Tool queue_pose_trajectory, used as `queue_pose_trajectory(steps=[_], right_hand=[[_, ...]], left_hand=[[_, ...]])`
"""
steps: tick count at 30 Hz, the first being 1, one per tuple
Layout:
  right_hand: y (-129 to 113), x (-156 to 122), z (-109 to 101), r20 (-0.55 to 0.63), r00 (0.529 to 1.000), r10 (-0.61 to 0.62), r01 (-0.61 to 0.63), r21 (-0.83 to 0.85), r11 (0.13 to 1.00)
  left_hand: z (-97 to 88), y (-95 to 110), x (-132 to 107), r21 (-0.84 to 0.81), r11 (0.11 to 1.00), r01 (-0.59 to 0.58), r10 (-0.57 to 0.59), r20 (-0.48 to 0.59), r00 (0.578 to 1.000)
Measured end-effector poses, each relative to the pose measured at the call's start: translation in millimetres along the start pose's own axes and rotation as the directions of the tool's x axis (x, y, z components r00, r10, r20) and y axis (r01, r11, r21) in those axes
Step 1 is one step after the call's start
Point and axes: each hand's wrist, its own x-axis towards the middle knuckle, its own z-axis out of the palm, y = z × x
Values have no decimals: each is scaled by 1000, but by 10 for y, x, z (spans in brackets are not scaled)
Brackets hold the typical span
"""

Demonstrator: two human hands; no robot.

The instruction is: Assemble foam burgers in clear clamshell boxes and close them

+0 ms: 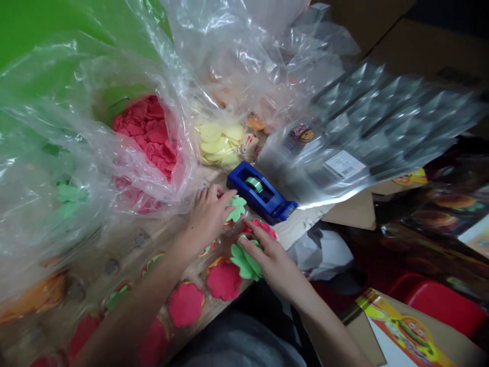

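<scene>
- Wooden tabletop beneath our hands, blue tape dispenser just beside them
- Our left hand rests open on a green leaf-shaped piece
- Our right hand lies spread, ungripping, on a second green piece

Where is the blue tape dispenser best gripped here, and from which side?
Probably at its broad end, nearest the left hand, coming from above: the blue tape dispenser lies flat and long, so fingers can wrap its sides, while clear plastic sheeting crowds its far edge.
</scene>
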Motion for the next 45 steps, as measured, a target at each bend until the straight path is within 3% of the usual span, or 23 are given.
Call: queue_pose_trajectory(steps=[3,8,10,12,15,16,18,21,24,27,30,33,35,37,40,43,45], right_hand=[[3,4,1,-2,1000,6,-6,24,1000],[-4,9,-4,13,1000,6,-7,48,999],[-2,7,-7,11,1000,14,-14,49,999],[10,5,-13,2,1000,12,-12,47,999],[39,10,-24,-11,1000,-15,16,44,999],[47,13,-27,-13,1000,-24,25,39,999],[57,20,-33,-16,999,-39,39,21,999],[63,26,-37,-10,998,-59,59,-9,998],[69,29,-32,-7,997,-74,74,-20,997],[71,30,-19,-29,992,-121,121,-22,992],[60,34,0,-22,989,-149,148,-34,988],[44,46,24,-1,994,-107,107,-15,994],[34,57,35,2,995,-105,105,8,994],[27,61,34,6,995,-104,104,22,994],[22,29,3,-2,999,-49,49,66,997],[16,-54,-58,63,998,0,-16,240,971],[7,-123,-97,109,993,-50,3,395,918]], left_hand=[[45,-40,-17,-42,998,-48,46,-46,998],[-37,-98,23,-308,951,-1,8,23,1000],[-106,-111,56,-531,844,77,-75,25,997],[-163,-129,88,-718,678,157,-161,63,985],[-190,-158,110,-804,535,259,-159,206,966],[-183,-161,108,-792,540,285,-149,243,959],[-155,-153,90,-710,638,296,-147,266,953],[-115,-104,51,-463,869,177,-107,175,979],[-103,-56,28,-187,981,52,-37,83,996],[-115,-53,26,-62,997,49,-50,-5,999],[-153,-75,33,-286,953,99,-113,-35,993],[-193,-84,42,-662,724,194,-202,64,977],[-184,-84,44,-748,616,246,-203,151,967],[-130,-86,42,-673,704,228,-166,157,974],[-6,-91,31,-314,948,58,-48,40,998],[40,-56,-10,-44,999,13,-15,-67,998],[-20,9,-77,-116,992,40,-55,-122,991]])
